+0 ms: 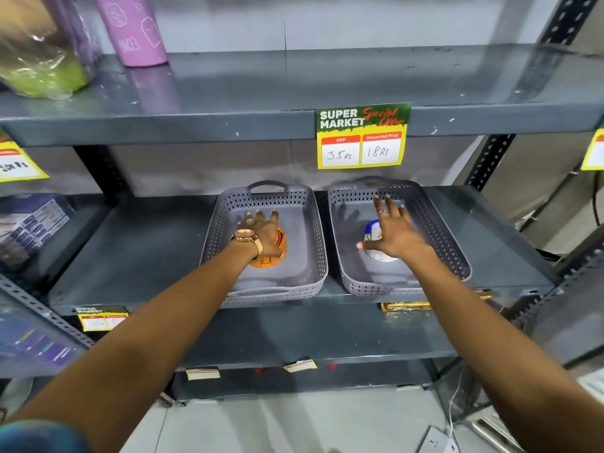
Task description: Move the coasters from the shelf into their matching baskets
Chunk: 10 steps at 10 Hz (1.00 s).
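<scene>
Both arms extended forward. Left hand (261, 232) palm down, fingers spread, watch (245, 237) on wrist. Right hand (394, 230) palm down, fingers splayed, ring on one finger

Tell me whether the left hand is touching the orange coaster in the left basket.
Touching. In the head view the left hand lies flat on the orange coaster inside the left basket, covering most of it, with no gap visible between palm and coaster.

Both arms bare from elbow down, no sleeves over forearms. Left hand (261, 232): gold-tone wristwatch (245, 237) w/ metal band at wrist, ring on one finger. Right hand (394, 232): thin ring (382, 211) on one finger. Blue-teal sleeve edge (42, 436), blurred, lower left of frame.
</scene>
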Each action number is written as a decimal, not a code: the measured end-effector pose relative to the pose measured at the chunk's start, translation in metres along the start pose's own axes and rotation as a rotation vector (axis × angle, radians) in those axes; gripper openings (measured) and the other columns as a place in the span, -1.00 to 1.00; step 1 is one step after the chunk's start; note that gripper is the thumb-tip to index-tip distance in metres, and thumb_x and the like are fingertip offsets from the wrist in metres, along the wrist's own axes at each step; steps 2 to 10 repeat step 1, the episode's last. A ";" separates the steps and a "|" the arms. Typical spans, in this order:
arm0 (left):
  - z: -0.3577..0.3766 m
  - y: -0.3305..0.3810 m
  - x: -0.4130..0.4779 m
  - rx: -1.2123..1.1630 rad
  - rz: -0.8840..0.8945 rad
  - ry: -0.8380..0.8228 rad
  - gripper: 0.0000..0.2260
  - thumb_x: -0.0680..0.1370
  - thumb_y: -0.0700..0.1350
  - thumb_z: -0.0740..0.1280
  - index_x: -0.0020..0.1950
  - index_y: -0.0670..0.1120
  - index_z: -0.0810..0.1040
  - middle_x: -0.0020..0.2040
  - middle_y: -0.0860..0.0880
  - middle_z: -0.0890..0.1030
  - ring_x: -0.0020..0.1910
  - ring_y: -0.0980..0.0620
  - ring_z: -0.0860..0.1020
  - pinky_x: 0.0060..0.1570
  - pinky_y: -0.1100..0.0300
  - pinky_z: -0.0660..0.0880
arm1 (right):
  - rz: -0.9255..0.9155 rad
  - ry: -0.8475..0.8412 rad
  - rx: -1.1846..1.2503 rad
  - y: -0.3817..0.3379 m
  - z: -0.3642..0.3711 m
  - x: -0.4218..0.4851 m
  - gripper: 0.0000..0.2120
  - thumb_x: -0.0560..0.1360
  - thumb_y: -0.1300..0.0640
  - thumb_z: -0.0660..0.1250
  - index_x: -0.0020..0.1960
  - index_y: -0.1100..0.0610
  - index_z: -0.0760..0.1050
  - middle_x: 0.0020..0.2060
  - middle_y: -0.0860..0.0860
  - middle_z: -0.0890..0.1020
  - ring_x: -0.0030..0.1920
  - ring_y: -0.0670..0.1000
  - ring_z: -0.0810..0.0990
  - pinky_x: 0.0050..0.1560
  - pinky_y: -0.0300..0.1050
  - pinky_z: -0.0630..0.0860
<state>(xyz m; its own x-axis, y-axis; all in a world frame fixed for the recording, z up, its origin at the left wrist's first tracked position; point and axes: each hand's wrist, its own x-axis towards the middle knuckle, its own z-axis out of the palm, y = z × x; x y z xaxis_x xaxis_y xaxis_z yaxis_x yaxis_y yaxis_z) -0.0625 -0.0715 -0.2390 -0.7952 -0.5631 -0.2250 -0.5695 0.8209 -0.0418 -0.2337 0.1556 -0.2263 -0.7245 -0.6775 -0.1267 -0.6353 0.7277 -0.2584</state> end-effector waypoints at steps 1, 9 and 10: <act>-0.011 0.026 -0.041 0.044 0.142 0.218 -0.21 0.57 0.09 0.33 0.60 -0.10 -0.09 0.58 -0.23 0.00 0.54 -0.26 0.04 0.51 -0.21 0.10 | -0.164 0.314 0.118 -0.025 -0.013 -0.063 -0.26 0.49 -0.21 0.29 0.51 0.17 0.20 0.49 0.17 0.27 0.48 0.25 0.23 0.40 0.15 0.31; -0.011 0.026 -0.041 0.044 0.142 0.218 -0.21 0.57 0.09 0.33 0.60 -0.10 -0.09 0.58 -0.23 0.00 0.54 -0.26 0.04 0.51 -0.21 0.10 | -0.164 0.314 0.118 -0.025 -0.013 -0.063 -0.26 0.49 -0.21 0.29 0.51 0.17 0.20 0.49 0.17 0.27 0.48 0.25 0.23 0.40 0.15 0.31; -0.011 0.026 -0.041 0.044 0.142 0.218 -0.21 0.57 0.09 0.33 0.60 -0.10 -0.09 0.58 -0.23 0.00 0.54 -0.26 0.04 0.51 -0.21 0.10 | -0.164 0.314 0.118 -0.025 -0.013 -0.063 -0.26 0.49 -0.21 0.29 0.51 0.17 0.20 0.49 0.17 0.27 0.48 0.25 0.23 0.40 0.15 0.31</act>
